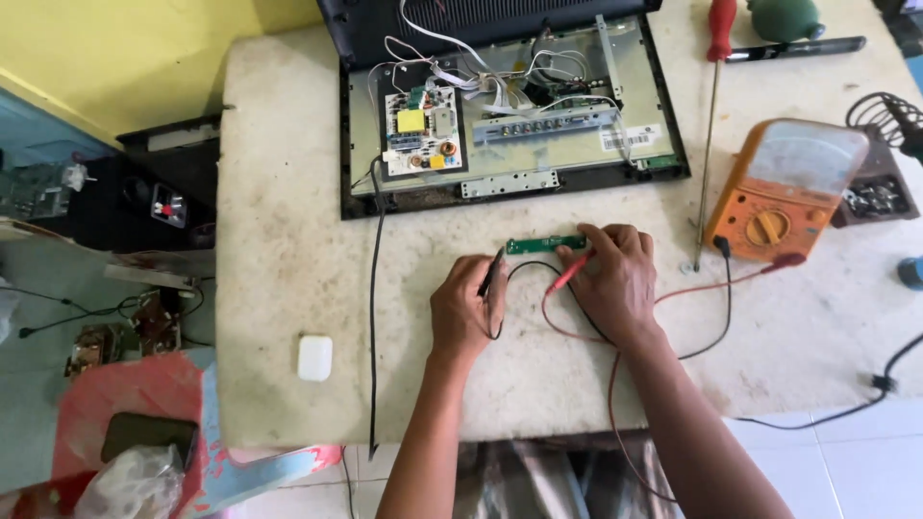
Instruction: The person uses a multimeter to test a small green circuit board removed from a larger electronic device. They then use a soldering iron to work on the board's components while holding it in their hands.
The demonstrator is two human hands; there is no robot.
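Head view: looking down over a worn, pale desk [288,288], both forearms coming up from the bottom edge of the frame.
Left hand [466,312]: centre of frame, fingers closed round a black probe [492,274], its tip angled up toward the left end of the board.
Right hand [615,279]: just right of centre, pinching a red probe [569,273] between thumb and fingers while the fingertips press down on the right end of the board.
Probe leads: a black lead [721,317] and a red lead [711,285] loop loose across the desk and run to the meter at right.
Small green circuit board [544,244]: lying flat on the desk just above the two hands, a narrow strip, its right end under the right hand's fingers.
How it handles: I'd judge it light and stiff but fragile, likely to skid on the desk if poked, so best steadied or lifted by its bare edges and ends, not by the soldered parts.
White case [314,358]: small, rounded, lower left on the desk, well apart from the hands.
Orange meter [784,192]: right of frame, an analogue dial with a round selector knob.
Screwdriver [711,125]: long shaft, red handle, running from top of frame down beside the meter.
Open television chassis [510,106]: top centre, back cover off, a power board with a yellow part at left and white wiring across it; a black cable [373,317] trails from it down off the desk's near edge.
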